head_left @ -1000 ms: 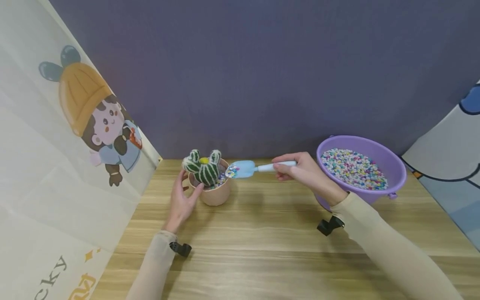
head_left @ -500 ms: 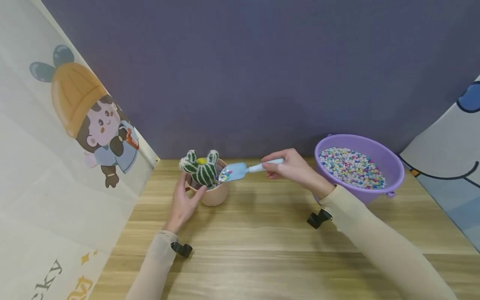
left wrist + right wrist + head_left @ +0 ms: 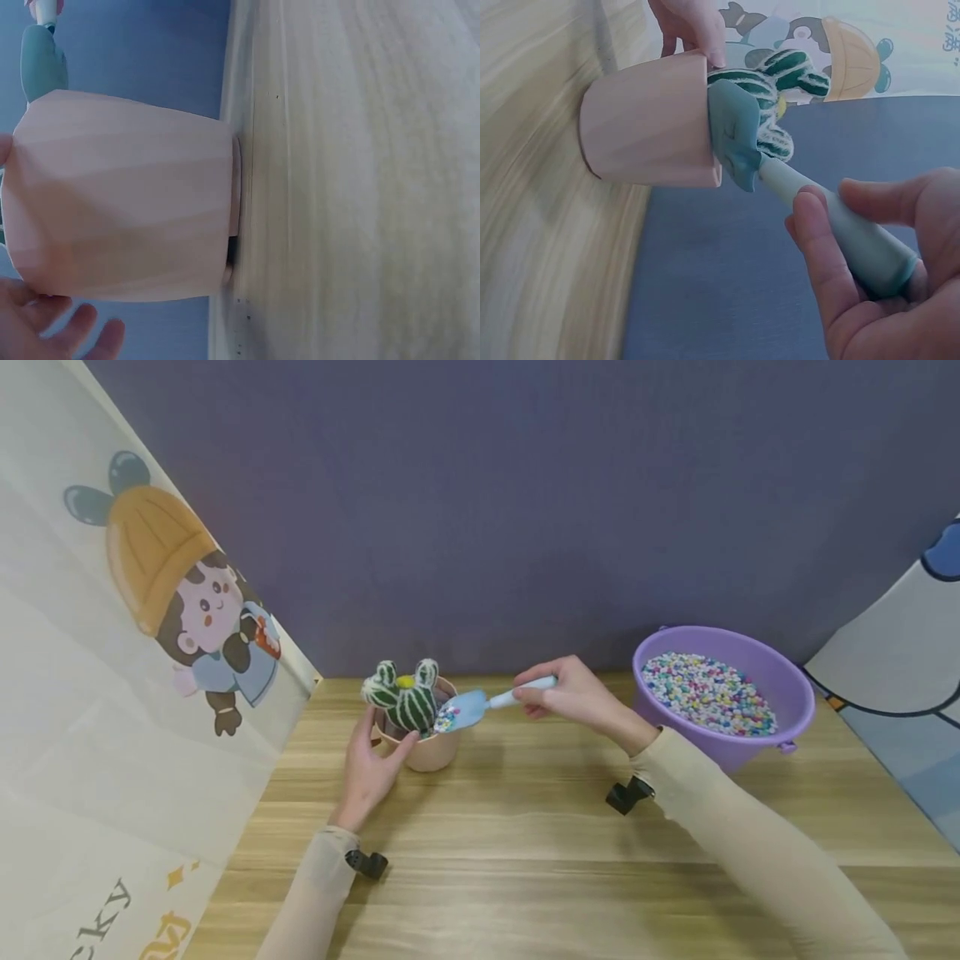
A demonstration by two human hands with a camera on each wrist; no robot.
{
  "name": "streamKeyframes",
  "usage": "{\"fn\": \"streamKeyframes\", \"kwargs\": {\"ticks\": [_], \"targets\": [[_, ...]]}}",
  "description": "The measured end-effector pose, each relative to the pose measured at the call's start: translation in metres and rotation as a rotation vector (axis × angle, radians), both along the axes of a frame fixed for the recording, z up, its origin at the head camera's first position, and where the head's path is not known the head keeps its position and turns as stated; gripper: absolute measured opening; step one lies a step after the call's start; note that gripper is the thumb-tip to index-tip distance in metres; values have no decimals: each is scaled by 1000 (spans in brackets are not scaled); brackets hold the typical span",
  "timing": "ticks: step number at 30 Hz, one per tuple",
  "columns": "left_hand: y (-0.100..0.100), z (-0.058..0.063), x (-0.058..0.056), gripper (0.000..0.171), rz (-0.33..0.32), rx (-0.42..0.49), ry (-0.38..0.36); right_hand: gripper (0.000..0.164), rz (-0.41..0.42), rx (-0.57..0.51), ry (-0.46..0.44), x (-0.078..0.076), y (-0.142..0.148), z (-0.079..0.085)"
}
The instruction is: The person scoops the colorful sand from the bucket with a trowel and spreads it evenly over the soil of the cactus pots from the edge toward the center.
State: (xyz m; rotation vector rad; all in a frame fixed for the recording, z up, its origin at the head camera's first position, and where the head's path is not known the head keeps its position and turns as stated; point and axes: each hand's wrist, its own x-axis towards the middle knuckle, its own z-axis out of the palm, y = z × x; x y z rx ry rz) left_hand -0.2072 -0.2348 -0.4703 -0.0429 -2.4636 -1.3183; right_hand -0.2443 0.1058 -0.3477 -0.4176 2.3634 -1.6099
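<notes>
At the far left, a white panel [image 3: 90,710] printed with a cartoon figure [image 3: 213,602] slants along the side edge of the wooden table [image 3: 480,860]. Just inside that corner, near the back edge where a dark blue wall [image 3: 510,527] rises, the pale pink pot [image 3: 435,753] stands upright, a striped green cactus [image 3: 412,708] inside it. From the left, the left hand [image 3: 371,774] grips the pot near its rim, thumb at the front and fingers round the side. At the pot's right rim comes the blade of a light blue trowel [image 3: 468,708], its tip tilted down beside the cactus with coloured beads [image 3: 447,718] on it; whether the blade touches the rim I cannot tell. The right hand [image 3: 570,695] pinches the trowel's handle, well apart from the left. Plain wood runs between pot and bucket and a broad stretch lies in front of both, giving the forearms room; towards the back wall the margin is narrow. On the right, a purple bucket [image 3: 720,752] holds more beads, near the back edge and a white-and-blue panel [image 3: 885,652]. Counted: one pot, one cactus, one trowel, one bucket, two hands, two black wrist devices [image 3: 628,794], and beads too many to number
</notes>
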Motion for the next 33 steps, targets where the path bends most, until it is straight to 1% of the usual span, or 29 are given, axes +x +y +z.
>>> {"fn": "streamKeyframes", "kwargs": {"ticks": [6,8,10,12,14,17,19,21,23,27,33], "targets": [[5,3,3,71,55,-68,44,28,-6,-11,15,3,-3,6],[6,4,4,72,63,-87,34,28,-5,-9,23,3,-4,7],[5,6,4,77,63,-106,4,29,3,-4,31,4,-5,8],[3,10,5,83,50,-136,-35,30,8,-4,35,5,-6,8],[-1,14,4,88,20,-175,-63,29,9,-6,40,5,-6,9],[-7,19,0,85,-67,-211,-68,28,3,-9,49,5,-7,11],[-10,20,-2,83,-124,-208,-62,28,4,-11,54,5,-7,12],[-12,20,-4,82,-159,-190,-67,29,7,-12,58,5,-8,12],[-13,19,-4,83,-162,-174,-75,30,12,-16,58,6,-10,13],[-14,17,-3,84,-137,-160,-74,29,6,-13,74,8,-12,16],[-7,16,-2,89,-135,-125,-64,25,-7,3,92,10,-13,17]]}}
